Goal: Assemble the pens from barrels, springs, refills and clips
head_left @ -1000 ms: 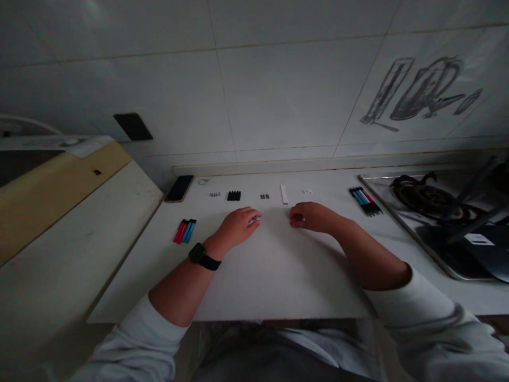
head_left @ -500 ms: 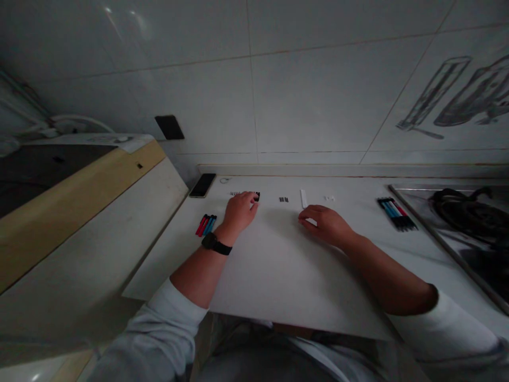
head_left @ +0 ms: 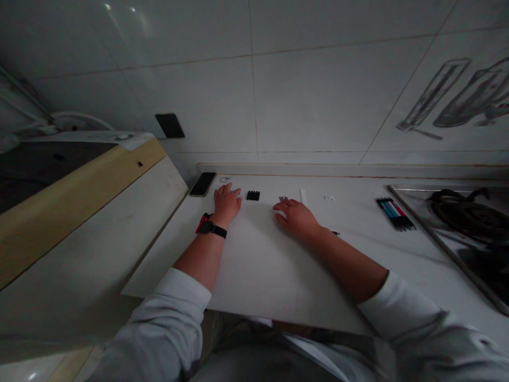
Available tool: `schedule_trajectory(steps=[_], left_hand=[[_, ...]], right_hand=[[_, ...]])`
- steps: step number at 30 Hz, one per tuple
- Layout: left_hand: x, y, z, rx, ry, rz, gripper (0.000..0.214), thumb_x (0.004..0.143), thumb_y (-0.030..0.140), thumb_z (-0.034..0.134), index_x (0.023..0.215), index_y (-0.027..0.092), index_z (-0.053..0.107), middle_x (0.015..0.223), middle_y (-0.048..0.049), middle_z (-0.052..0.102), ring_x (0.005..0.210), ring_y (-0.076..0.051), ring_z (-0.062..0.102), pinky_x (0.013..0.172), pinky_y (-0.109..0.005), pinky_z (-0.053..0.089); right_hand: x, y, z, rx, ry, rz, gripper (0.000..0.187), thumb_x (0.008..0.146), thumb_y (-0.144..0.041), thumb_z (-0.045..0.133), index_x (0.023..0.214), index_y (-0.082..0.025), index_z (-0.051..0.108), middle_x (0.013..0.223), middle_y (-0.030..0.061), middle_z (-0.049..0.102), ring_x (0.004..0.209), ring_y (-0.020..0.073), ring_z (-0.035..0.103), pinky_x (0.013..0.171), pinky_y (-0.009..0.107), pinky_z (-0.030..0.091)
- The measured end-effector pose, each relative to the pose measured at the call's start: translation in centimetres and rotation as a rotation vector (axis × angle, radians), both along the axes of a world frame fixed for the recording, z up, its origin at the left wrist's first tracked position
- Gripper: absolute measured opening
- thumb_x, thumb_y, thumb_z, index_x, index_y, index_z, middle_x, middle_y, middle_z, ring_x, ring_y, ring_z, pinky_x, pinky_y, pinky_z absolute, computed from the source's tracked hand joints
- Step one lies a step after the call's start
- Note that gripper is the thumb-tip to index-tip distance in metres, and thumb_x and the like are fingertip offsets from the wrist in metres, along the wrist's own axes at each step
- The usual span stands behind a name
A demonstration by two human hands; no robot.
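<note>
My left hand lies flat at the far left of the white sheet, fingers stretched out over a spot where small grey parts lay. A black watch is on that wrist, which covers most of the red and blue pens. My right hand rests mid-sheet with fingers curled down; a small pale thing shows at its fingertips. Just beyond the hands lie a row of black parts, tiny dark parts, a white strip and small white bits.
A dark phone lies at the back left corner by a small ring. A bundle of pens sits right of the sheet. A gas stove fills the right side. A lower wood-edged surface lies left.
My left hand moved left from the black parts to the sheet's far left corner and flattened. My right hand slid left towards the tiny dark parts.
</note>
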State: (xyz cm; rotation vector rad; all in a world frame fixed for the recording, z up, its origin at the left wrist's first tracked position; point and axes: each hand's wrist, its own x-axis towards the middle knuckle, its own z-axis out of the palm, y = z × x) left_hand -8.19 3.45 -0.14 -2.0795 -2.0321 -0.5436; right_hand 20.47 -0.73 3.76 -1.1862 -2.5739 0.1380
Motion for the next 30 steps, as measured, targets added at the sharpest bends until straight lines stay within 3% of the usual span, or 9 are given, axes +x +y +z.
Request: schedule_trajectory(steps=[5,12,16,21,30], left_hand=[[-0.1,-0.1,0.2,0.005,0.001,-0.007,0.034,0.093,0.030,0.062,0.125,0.027,0.074,0.154,-0.0128,0.049,0.138,-0.037,0.043,0.115,-0.058,0.030],[-0.2,-0.6,1.0,0.036,-0.049,-0.001,0.022,0.089,0.025,0.066,0.106,0.027,0.081,0.141,-0.0098,0.060,0.126,-0.036,0.050,0.106,-0.054,0.039],[0.0,-0.7,1.3,0.028,-0.064,0.010,0.017,0.089,0.023,0.066,0.098,0.025,0.081,0.131,-0.0094,0.064,0.120,-0.035,0.052,0.099,-0.052,0.042],[0.4,-1.1,1.9,0.014,-0.100,0.003,0.013,0.091,0.023,0.066,0.094,0.023,0.078,0.120,-0.0118,0.065,0.115,-0.034,0.052,0.094,-0.049,0.043],[0.9,-0.9,2.4,0.171,-0.284,-0.105,0.012,0.096,0.028,0.064,0.097,0.021,0.074,0.109,-0.0107,0.069,0.107,-0.028,0.060,0.099,-0.043,0.044]], right_hand=[[-3.5,1.9,-0.6,-0.051,-0.064,-0.094,0.041,0.101,-0.029,0.049,0.138,-0.016,0.061,0.130,0.0164,0.065,0.118,0.0287,0.060,0.106,0.039,0.044],[-6.8,4.1,-1.1,-0.050,-0.136,-0.177,0.046,0.101,-0.023,0.044,0.145,-0.026,0.057,0.131,0.0157,0.064,0.117,0.0300,0.058,0.092,0.039,0.050],[-6.8,4.6,-1.2,-0.065,-0.124,-0.182,0.043,0.102,-0.021,0.040,0.138,-0.023,0.064,0.129,0.0172,0.063,0.116,0.0299,0.057,0.093,0.040,0.050],[-6.3,4.9,-1.4,-0.080,-0.109,-0.182,0.048,0.103,-0.018,0.039,0.147,-0.025,0.056,0.133,0.0153,0.061,0.118,0.0280,0.056,0.097,0.038,0.047],[-5.8,5.4,-1.1,0.016,-0.171,-0.134,0.039,0.103,-0.019,0.042,0.130,-0.022,0.070,0.126,0.0163,0.063,0.114,0.0284,0.054,0.095,0.038,0.043]])
